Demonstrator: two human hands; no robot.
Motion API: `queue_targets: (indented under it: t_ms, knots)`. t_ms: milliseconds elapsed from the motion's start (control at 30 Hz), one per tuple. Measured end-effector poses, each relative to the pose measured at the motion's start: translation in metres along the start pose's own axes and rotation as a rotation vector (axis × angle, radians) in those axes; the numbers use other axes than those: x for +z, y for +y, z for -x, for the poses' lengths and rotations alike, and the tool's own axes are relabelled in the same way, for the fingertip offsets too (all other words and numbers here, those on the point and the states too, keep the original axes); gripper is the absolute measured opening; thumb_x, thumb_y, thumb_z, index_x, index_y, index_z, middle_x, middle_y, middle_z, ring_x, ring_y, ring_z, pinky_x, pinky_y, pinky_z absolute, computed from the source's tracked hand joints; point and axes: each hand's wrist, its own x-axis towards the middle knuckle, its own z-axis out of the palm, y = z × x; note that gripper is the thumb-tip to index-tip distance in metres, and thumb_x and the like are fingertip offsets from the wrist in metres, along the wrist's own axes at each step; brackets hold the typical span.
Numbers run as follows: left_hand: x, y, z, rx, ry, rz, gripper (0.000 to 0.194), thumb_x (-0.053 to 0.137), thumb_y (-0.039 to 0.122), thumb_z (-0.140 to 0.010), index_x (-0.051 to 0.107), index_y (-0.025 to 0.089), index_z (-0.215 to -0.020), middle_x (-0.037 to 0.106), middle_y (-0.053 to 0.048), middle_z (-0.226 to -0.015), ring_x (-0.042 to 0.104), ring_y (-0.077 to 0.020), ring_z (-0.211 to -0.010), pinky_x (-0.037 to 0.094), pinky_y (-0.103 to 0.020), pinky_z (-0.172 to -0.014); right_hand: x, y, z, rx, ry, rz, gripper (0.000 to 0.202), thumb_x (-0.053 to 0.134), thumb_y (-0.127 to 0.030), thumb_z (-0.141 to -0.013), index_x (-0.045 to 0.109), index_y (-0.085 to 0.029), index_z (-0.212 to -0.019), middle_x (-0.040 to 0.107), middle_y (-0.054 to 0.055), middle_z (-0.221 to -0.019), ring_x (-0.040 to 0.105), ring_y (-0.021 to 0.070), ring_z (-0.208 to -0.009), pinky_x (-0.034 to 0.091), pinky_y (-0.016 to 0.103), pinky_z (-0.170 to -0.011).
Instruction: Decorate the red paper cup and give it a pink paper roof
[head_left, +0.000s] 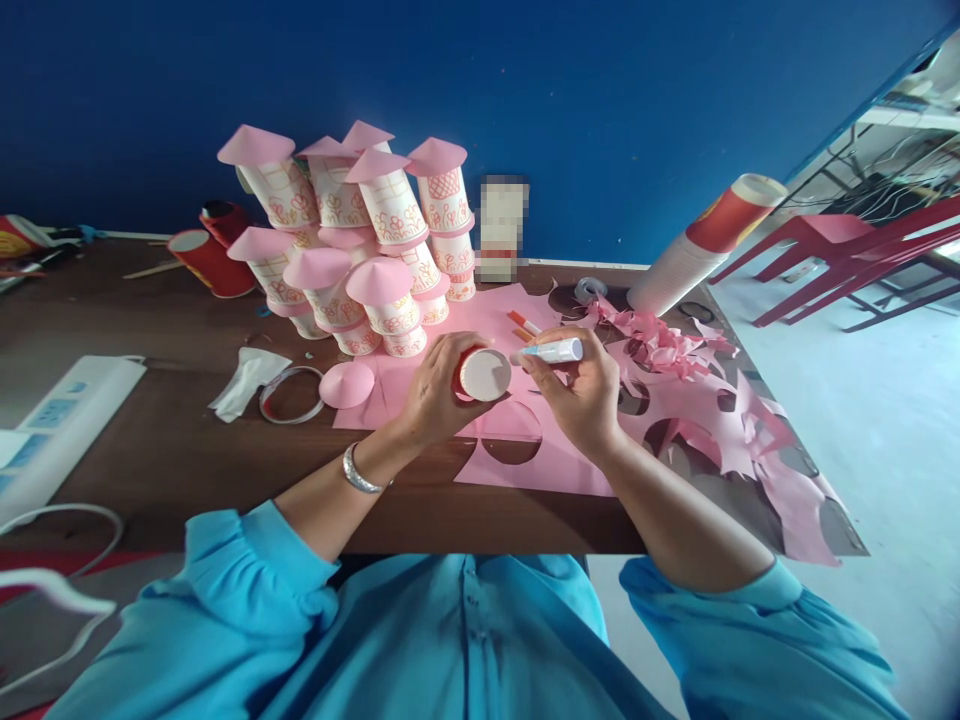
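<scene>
My left hand (435,390) is wrapped round a paper cup (486,375), its round white end turned up toward me. In my right hand (581,390) is a white and blue glue stick (553,351), its tip beside the cup's rim; whether they touch I cannot tell. Pink paper sheets (570,455) with round holes lie under both hands. Left of my left hand lies a small pink paper cone (347,384). Behind it stand several stacked paper-cup towers (394,205) with red drawings and pink cone roofs. Red and orange pens (524,322) lie just beyond the glue stick.
Pink paper scraps (667,345) cover the table's right side. A leaning stack of paper cups (679,270) and a tape roll (591,290) stand behind them. At left are a tape ring (291,394), a white wrapper (251,383), red cups (212,262) and a white box (75,425).
</scene>
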Motion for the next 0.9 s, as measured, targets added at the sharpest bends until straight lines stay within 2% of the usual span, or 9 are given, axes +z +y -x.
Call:
queue_targets:
  t_ms: [200,367,533,633,767,900]
  knots:
    - [0.003,-0.003,0.000,0.017,0.079,-0.044,0.056,0.085,0.046,-0.085,0.054,0.024,-0.126,0.072,-0.010,-0.117,0.070,-0.0271,-0.105,0.058,-0.041,-0.088,0.003,-0.001,0.003,-0.205,-0.008,0.026,0.017,0.078,-0.029,-0.095,0.062,-0.027,-0.103,0.076,0.001,-0.094,0.077,0.0219,-0.090,0.063,0.040,-0.082]
    - [0.003,-0.004,0.000,0.003,0.071,-0.081,0.058,0.087,0.043,-0.083,0.054,0.025,-0.127,0.072,-0.010,-0.119,0.069,-0.0282,-0.108,0.057,-0.044,-0.091,0.003,0.001,0.002,-0.202,0.008,0.117,0.015,0.076,-0.030,-0.096,0.061,-0.027,-0.100,0.077,0.001,-0.092,0.078,0.0236,-0.093,0.064,0.040,-0.082]
    - [0.001,-0.004,0.000,-0.031,0.074,-0.045,0.060,0.089,0.040,-0.081,0.054,0.026,-0.127,0.071,-0.009,-0.122,0.069,-0.0285,-0.112,0.057,-0.044,-0.095,0.003,0.002,0.001,-0.181,0.022,0.103,0.015,0.074,-0.031,-0.097,0.060,-0.026,-0.100,0.077,0.002,-0.092,0.078,0.0226,-0.090,0.063,0.040,-0.080]
    - [0.001,-0.004,-0.001,-0.015,0.103,-0.040,0.056,0.087,0.041,-0.084,0.054,0.025,-0.126,0.071,-0.009,-0.120,0.069,-0.0276,-0.110,0.057,-0.043,-0.093,0.004,-0.001,0.003,-0.223,0.033,0.074,0.015,0.074,-0.030,-0.098,0.061,-0.026,-0.102,0.076,0.002,-0.094,0.077,0.0218,-0.089,0.064,0.040,-0.081]
    - [0.002,-0.004,-0.001,0.017,0.116,-0.045,0.050,0.081,0.043,-0.090,0.054,0.024,-0.127,0.071,-0.010,-0.119,0.068,-0.0266,-0.107,0.057,-0.043,-0.092,0.003,-0.007,0.004,-0.315,-0.042,0.070,0.017,0.075,-0.025,-0.098,0.061,-0.025,-0.106,0.076,0.003,-0.097,0.077,0.0204,-0.089,0.064,0.039,-0.083]
    - [0.001,-0.005,-0.001,0.003,0.132,-0.070,0.050,0.080,0.045,-0.089,0.054,0.024,-0.126,0.070,-0.010,-0.118,0.067,-0.0271,-0.109,0.057,-0.044,-0.092,0.002,-0.009,0.004,-0.308,-0.080,0.127,0.015,0.074,-0.024,-0.098,0.061,-0.024,-0.105,0.076,0.003,-0.095,0.076,0.0198,-0.087,0.064,0.037,-0.081]
